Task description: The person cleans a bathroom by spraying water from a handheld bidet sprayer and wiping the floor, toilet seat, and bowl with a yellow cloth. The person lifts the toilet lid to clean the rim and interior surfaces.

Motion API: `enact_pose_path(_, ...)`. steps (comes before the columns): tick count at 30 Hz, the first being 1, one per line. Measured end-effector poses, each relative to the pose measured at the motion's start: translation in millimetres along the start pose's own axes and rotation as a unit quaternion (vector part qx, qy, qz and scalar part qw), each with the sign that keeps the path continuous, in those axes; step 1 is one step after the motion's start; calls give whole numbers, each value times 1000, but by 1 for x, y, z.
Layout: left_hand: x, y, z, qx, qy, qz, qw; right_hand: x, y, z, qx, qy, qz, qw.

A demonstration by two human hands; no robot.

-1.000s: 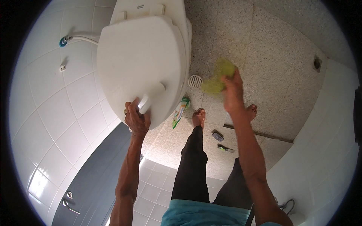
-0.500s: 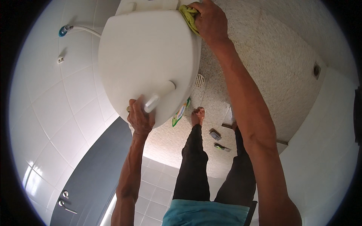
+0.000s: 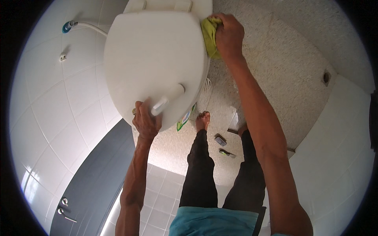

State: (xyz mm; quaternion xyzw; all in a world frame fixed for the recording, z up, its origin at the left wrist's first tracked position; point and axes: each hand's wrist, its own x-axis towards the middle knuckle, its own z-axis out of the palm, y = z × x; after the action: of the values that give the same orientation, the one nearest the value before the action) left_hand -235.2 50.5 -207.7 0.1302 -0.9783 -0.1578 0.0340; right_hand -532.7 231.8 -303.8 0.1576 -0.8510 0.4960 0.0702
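A white toilet lid (image 3: 153,51) lies lowered in front of me. My left hand (image 3: 147,121), a ring on one finger, is at its near edge. Its fingers are curled around the nozzle end of a white spray bottle (image 3: 173,94) that slants over the lid; part of the grip is hidden. My right hand (image 3: 230,37) presses a yellow-green cloth (image 3: 210,37) against the right side of the toilet, by the far part of the lid.
On the speckled floor are a green-and-white packet (image 3: 186,118), a floor grate (image 3: 207,84), a dark brush-like block (image 3: 220,139) and a small green-and-black tool (image 3: 227,153). A grey door (image 3: 92,185) stands at lower left. A hose (image 3: 92,26) runs from the tiled wall to the toilet.
My right hand has moved the cloth a little nearer and to the right, down along the toilet's side. My left hand and the bottle keep their place on the lid.
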Motion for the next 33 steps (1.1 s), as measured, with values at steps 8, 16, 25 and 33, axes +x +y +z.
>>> enact_pose_path(8, -1, 2, -4, 9, 9, -4, 1000, -162, -38, -39, 220, -91, 249, 939)
enact_pose_path(16, -1, 1, 2, 37, 23, 30, 999, -216, -85, -48, 599, 55, 499, 624)
enact_pose_path(25, -3, 4, -5, -1, -5, -24, 1000, -155, -88, 5, 276, 46, 277, 919)
enact_pose_path(33, -5, 3, -8, -15, -39, -49, 998, -28, -63, 0, 263, -20, 362, 894)
